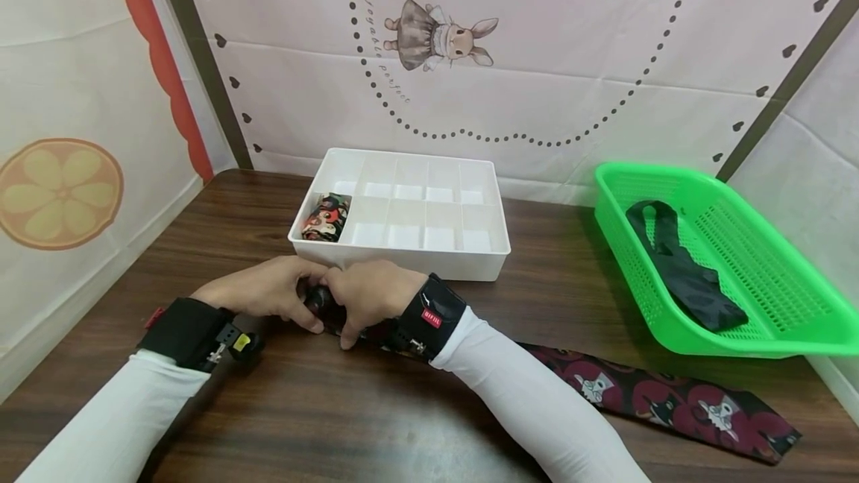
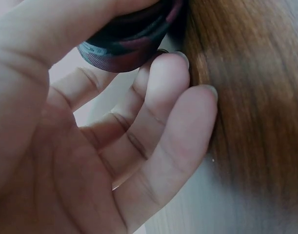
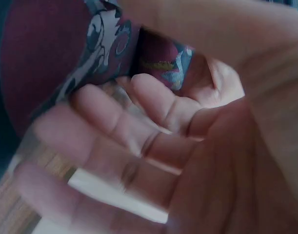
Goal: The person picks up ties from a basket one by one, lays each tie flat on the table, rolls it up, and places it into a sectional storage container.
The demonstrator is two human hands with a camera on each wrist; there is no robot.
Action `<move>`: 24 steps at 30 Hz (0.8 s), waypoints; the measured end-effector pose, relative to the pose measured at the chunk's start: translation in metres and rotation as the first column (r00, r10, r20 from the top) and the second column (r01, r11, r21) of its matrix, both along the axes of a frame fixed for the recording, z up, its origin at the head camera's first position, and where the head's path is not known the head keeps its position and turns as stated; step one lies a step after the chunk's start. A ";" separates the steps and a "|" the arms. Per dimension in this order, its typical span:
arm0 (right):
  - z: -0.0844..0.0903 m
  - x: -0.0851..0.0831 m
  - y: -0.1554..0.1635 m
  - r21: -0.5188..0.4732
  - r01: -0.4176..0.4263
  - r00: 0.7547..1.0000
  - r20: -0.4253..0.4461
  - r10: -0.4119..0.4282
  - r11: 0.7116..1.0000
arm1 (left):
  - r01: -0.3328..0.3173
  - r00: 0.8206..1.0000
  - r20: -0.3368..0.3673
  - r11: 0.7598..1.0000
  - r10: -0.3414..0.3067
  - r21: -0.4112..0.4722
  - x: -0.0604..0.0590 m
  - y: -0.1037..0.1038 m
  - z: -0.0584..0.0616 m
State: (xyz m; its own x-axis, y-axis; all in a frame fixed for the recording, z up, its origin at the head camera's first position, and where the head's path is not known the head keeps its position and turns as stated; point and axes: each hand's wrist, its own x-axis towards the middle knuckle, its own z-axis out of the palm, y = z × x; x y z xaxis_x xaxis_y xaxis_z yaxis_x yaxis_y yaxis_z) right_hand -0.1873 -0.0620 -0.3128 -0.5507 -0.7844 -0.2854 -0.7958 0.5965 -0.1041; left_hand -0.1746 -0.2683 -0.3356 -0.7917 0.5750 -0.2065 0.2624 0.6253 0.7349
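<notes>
A dark red necktie [image 1: 664, 397] with cartoon prints stretches across the table, its wide end at the right front. The other end is a small dark roll [image 1: 325, 304] between the two hands. My left hand [image 1: 268, 289] holds this roll from the left, thumb and index finger about it; in the left wrist view the roll's striped edge [image 2: 122, 58] shows under the thumb. From the right, my right hand [image 1: 372, 293] pinches the same roll, and the printed cloth [image 3: 46, 58] runs past its fingertips in the right wrist view. The right forearm hides the tie's middle.
Just beyond the hands stands a white divided box [image 1: 403, 252], a colourful rolled cloth [image 1: 326, 218] in its front left compartment. A green basket [image 1: 644, 304] at the right contains a black folded cloth [image 1: 691, 282]. Printed curtains close off the back and sides.
</notes>
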 end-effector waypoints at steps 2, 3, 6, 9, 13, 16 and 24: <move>-0.001 0.002 0.000 0.019 0.026 1.000 0.006 -0.026 0.999 | -0.002 1.000 0.004 1.000 0.002 0.002 0.000 0.000 0.000; -0.001 0.003 0.000 0.025 0.030 1.000 0.006 -0.030 0.999 | -0.006 1.000 0.004 1.000 0.006 -0.001 0.000 0.000 0.000; -0.001 0.003 0.001 0.046 0.005 1.000 0.025 -0.007 0.999 | -0.011 1.000 -0.002 1.000 0.011 -0.005 0.000 0.000 -0.001; 0.000 0.001 0.001 0.054 -0.059 0.996 0.074 0.055 0.997 | -0.014 1.000 -0.008 1.000 0.014 -0.009 0.000 0.000 -0.002; 0.000 0.001 0.002 0.052 -0.075 0.993 0.097 0.070 0.996 | -0.013 1.000 -0.011 1.000 0.013 -0.010 0.000 0.001 -0.001; 0.000 0.001 0.003 0.058 -0.005 0.998 0.055 0.002 0.998 | -0.016 1.000 -0.013 1.000 0.016 -0.019 -0.001 0.001 0.000; -0.001 0.006 0.001 0.095 0.006 1.000 0.014 -0.007 0.995 | -0.043 0.999 -0.012 0.997 0.042 -0.058 0.000 0.001 -0.001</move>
State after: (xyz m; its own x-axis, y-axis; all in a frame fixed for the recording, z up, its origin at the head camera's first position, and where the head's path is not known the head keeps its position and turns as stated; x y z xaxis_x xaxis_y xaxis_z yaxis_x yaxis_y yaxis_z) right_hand -0.1816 -0.0608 -0.3142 -0.5512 -0.7496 -0.3663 -0.7905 0.6097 -0.0580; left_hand -0.1750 -0.2676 -0.3364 -0.8175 0.5280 -0.2299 0.2426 0.6778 0.6941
